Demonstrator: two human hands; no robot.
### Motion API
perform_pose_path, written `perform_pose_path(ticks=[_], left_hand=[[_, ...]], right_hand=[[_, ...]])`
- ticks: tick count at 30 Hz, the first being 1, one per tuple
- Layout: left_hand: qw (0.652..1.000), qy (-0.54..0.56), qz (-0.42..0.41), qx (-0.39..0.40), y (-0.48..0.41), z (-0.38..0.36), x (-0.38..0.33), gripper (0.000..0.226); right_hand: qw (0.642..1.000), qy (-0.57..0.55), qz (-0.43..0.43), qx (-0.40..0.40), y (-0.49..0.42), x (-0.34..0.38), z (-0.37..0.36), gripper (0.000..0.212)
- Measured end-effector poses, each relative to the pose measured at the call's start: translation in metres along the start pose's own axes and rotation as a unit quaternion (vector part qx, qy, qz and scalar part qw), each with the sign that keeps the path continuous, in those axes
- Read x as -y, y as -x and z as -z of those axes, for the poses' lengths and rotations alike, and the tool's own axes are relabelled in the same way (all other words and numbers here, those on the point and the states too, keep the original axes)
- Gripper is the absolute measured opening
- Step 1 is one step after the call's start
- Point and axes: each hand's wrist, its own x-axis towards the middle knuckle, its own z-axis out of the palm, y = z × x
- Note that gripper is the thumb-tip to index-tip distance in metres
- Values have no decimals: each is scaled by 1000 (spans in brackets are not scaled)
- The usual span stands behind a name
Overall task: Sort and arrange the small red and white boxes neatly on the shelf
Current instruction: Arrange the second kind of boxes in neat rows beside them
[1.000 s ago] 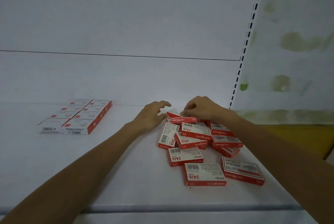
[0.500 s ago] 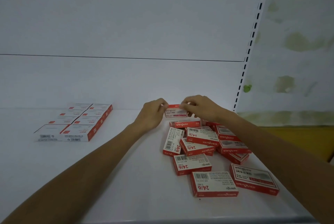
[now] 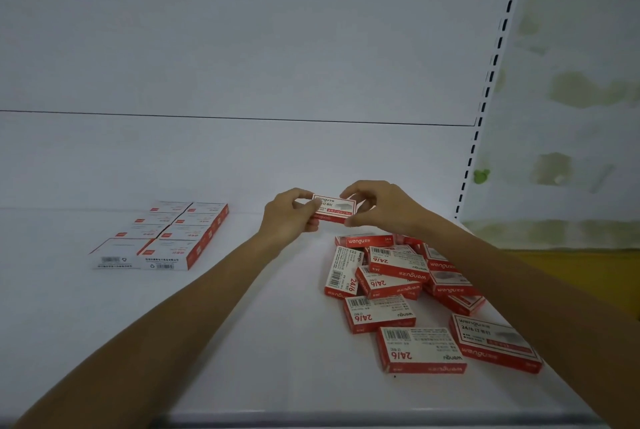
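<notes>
Your left hand and right hand each pinch one end of a single box, above the shelf, well right of the tidy block (so is the loose pile). Carry it level; butt it flush against that block.

Both hands pinch box; label blurry.
</notes>
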Motion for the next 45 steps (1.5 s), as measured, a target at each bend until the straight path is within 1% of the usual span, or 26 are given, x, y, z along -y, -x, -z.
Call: perform_pose_path(ticks=[2,5,7,9,11,12,13,15,16,18,19,20,22,24,26,28,31,34,36,40,43,45], left_hand=[[1000,-13,-2,13,3,2,-1,33],[996,-80,-32,32,6,4,-2,43],[996,-77,-25,24,4,3,-2,45],[999,17,30,7,2,-1,-3,44],[985,139,99,2,0,-7,-7,35],[978,173,118,0,0,-10,-9,29],[976,178,125,-4,-1,-11,-9,24],[981,154,120,-6,-3,-11,-10,23],[984,136,115,4,-3,-9,-11,25],[987,110,113,35,-4,-7,-10,32],[986,109,117,50,-4,-5,-11,35],[985,112,118,62,-3,-5,-11,36],[992,75,85,61,-4,-5,-8,24],[998,16,43,51,-5,-3,-4,14],[998,-32,19,53,-4,0,-2,20],[995,-72,-8,65,-4,2,-1,32],[985,-155,-60,40,-4,3,1,50],[979,-179,-89,31,-7,4,6,43],[979,-178,-94,38,-8,4,8,40],[975,-200,-95,23,-14,4,12,44],[970,-228,-88,15,-16,3,15,48],[962,-260,-84,10,-16,3,19,50]], right_hand=[[1000,6,8,-11,-1,-1,0,40],[1000,12,11,-16,1,-2,1,41],[1000,15,8,-18,2,-1,1,42],[1000,18,-1,-21,2,3,-1,43],[1000,19,1,-22,2,9,-5,43],[1000,18,10,-16,1,12,-6,42],[1000,15,20,-8,1,14,-7,40],[999,13,36,-5,-1,16,-3,36],[999,23,45,-11,-2,15,0,38],[997,45,63,-8,-4,13,3,54],[996,48,69,8,-5,13,3,61],[996,47,77,25,-6,13,1,64],[993,56,92,41,-9,12,-4,57],[994,59,94,20,-12,11,-7,46],[995,53,83,-18,-14,11,-7,39],[995,58,73,-41,-16,12,-9,40],[995,71,62,-18,-19,11,-9,43],[997,58,46,5,-19,8,-8,38],[998,54,42,6,-19,6,-9,35],[996,78,38,-2,-25,2,-11,35],[997,73,9,-27,-33,-1,-12,37],[996,87,-21,-29,-38,-3,-14,38]])
